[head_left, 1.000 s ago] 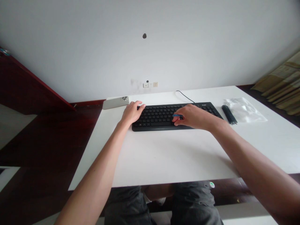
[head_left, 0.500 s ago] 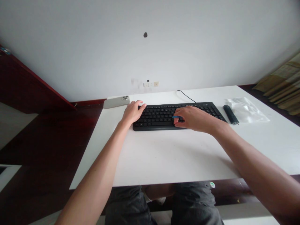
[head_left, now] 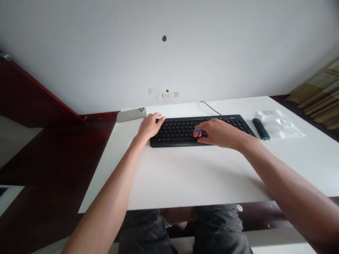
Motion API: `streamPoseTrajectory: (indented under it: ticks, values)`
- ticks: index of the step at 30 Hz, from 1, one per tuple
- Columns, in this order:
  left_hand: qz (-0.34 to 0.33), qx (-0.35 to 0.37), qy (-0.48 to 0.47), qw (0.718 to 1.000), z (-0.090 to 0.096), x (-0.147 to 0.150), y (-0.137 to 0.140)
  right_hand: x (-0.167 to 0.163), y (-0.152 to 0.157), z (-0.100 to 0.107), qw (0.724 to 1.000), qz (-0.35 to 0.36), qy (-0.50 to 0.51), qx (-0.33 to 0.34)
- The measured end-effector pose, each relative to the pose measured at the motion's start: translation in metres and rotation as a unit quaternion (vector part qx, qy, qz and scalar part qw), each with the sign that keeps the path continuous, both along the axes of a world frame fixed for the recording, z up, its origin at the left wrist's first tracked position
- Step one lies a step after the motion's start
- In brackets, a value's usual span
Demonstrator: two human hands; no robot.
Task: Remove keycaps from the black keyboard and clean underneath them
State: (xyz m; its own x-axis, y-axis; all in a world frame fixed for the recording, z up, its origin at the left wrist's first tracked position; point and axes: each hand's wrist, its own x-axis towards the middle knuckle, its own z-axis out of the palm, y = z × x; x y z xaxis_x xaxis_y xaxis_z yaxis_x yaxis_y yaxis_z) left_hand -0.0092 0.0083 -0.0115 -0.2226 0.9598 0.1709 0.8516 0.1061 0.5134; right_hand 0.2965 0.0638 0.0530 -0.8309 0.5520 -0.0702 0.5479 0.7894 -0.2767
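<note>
Under fingers of the right hand [head_left: 215, 132], pinching a blue object [head_left: 200, 131], black keyboard [head_left: 176, 132], left hand [head_left: 149, 125] at its end, thumb and forefinger parted

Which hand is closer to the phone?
Left. The left hand is just right of the phone, at the keyboard's left end. The right hand is much farther right, over the keyboard.

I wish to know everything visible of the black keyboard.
The keyboard is black and plastic-looking, with rows of keys, pale lettering at its upper right and a dark cable behind. It lies flat on the white table. The left hand rests at its left end; the right hand covers part of it, holding a blue item.
</note>
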Motion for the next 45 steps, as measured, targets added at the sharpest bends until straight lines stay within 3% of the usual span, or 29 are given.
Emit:
streamPoseTrajectory:
  ticks: [6,11,38,45]
  values:
    - [-0.001,0.007,0.0,1.0,-0.0014,-0.0001,-0.0002,0.0003,0.0034,0.0006,0.999,0.002,0.003,-0.041]
    - [-0.001,0.004,-0.001,1.0,-0.0012,-0.0003,0.0,0.0009,0.0041,-0.0028,1.0,0.007,0.018,-0.004]
    - [0.007,-0.007,0.015,1.0,0.0025,0.0023,-0.001,0.0024,0.0051,-0.0086,0.999,-0.022,0.006,0.048]
    - [0.005,-0.008,0.011,1.0,0.0038,0.0023,-0.0011,0.0038,0.0012,-0.0014,0.998,-0.029,0.014,0.062]
